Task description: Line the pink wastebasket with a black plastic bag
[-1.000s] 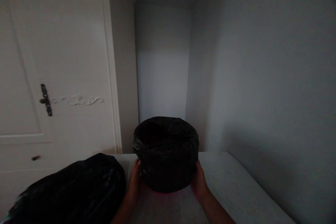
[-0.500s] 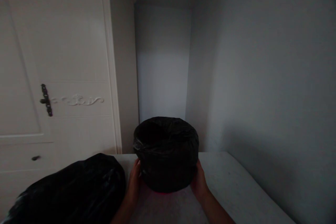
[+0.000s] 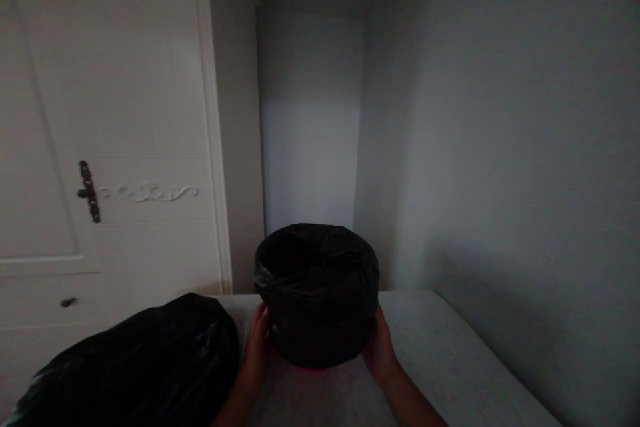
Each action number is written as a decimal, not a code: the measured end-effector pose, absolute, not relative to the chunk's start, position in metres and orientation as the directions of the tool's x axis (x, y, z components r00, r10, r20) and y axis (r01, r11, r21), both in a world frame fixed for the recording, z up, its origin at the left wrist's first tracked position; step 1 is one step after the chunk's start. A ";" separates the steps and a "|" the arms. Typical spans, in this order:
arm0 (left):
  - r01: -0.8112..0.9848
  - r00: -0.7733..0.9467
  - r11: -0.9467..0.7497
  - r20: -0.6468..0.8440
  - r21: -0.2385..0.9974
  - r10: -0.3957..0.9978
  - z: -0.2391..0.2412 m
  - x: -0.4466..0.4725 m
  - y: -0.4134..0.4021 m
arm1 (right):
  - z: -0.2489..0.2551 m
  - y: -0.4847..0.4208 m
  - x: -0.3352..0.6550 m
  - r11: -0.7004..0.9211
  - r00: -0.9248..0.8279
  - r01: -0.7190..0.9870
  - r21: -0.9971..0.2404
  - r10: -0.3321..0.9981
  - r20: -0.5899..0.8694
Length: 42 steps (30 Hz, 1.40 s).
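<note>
A round bin lined with a black bag [image 3: 320,307] stands upright on the pale tabletop [image 3: 425,340], in the middle of the view. The bag folds over its rim, and a sliver of pink shows at the base. My left hand [image 3: 257,340] presses against the bin's left side, fingers partly hidden behind it. On the opposite side my right hand [image 3: 380,347] grips it the same way, its fingertips out of sight. To the left of my left hand lies a large, bulky black plastic bag [image 3: 145,360]; whatever it contains is hidden.
A white wardrobe [image 3: 145,100] with a dark metal handle [image 3: 89,191] and a small drawer knob [image 3: 67,302] rises at the left. A grey wall [image 3: 500,147] runs along the right side of the table. The light is dim.
</note>
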<state>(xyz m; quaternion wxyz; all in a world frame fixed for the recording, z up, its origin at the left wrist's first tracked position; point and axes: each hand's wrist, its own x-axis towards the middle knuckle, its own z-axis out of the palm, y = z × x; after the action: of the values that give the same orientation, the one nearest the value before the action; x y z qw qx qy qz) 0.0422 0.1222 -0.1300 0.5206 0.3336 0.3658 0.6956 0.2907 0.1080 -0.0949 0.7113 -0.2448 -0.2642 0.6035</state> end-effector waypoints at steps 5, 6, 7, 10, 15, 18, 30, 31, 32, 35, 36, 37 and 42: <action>-0.491 -0.230 -0.182 0.075 0.852 0.970 -0.125 0.043 0.117 | -0.090 0.106 0.291 0.140 0.121 -0.736 -0.662 0.990 0.075; -0.492 -0.231 -0.177 0.068 0.852 0.970 -0.125 0.043 0.117 | -0.090 0.106 0.291 0.139 0.122 -0.733 -0.666 0.990 0.073; -0.493 -0.229 -0.175 0.067 0.852 0.971 -0.124 0.043 0.116 | -0.091 0.106 0.291 0.143 0.127 -0.729 -0.670 0.989 0.072; -0.508 -0.217 -0.184 0.081 0.842 0.973 -0.124 0.043 0.116 | -0.092 0.107 0.292 0.161 0.148 -0.716 -0.679 0.986 0.078; -0.504 -0.231 -0.186 0.076 0.844 0.970 -0.126 0.042 0.116 | -0.094 0.109 0.292 0.160 0.133 -0.713 -0.683 0.987 0.092; -0.502 -0.256 -0.193 0.068 0.843 0.964 -0.126 0.041 0.115 | -0.094 0.109 0.292 0.165 0.141 -0.717 -0.678 0.986 0.091; -0.508 -0.247 -0.205 0.086 0.837 0.965 -0.110 0.048 0.108 | -0.089 0.105 0.290 0.150 0.124 -0.722 -0.675 0.988 0.088; -0.510 -0.253 -0.196 0.072 0.838 0.965 -0.109 0.048 0.107 | -0.089 0.105 0.290 0.147 0.116 -0.724 -0.674 0.989 0.091; -0.510 -0.258 -0.187 0.058 0.839 0.964 -0.108 0.048 0.106 | -0.090 0.106 0.290 0.140 0.107 -0.726 -0.674 0.990 0.090; -0.516 -0.260 -0.173 0.039 0.839 0.965 -0.109 0.048 0.107 | -0.091 0.107 0.290 0.127 0.096 -0.723 -0.679 0.992 0.083; -0.517 -0.263 -0.175 0.039 0.838 0.964 -0.109 0.048 0.108 | -0.091 0.108 0.291 0.125 0.094 -0.721 -0.682 0.992 0.083; -0.520 -0.264 -0.177 0.040 0.836 0.964 -0.110 0.048 0.109 | -0.092 0.108 0.291 0.125 0.094 -0.719 -0.683 0.992 0.082; -0.576 -0.282 -0.153 -0.020 0.803 0.959 -0.115 0.048 0.114 | -0.091 0.109 0.291 0.142 0.124 -0.721 -0.678 0.989 0.075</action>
<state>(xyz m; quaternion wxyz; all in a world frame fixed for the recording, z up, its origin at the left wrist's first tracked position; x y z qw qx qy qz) 0.0475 0.1144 -0.1145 0.5387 0.2622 0.3653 0.7124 0.2905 0.1086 -0.0915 0.7065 -0.2506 -0.2676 0.6053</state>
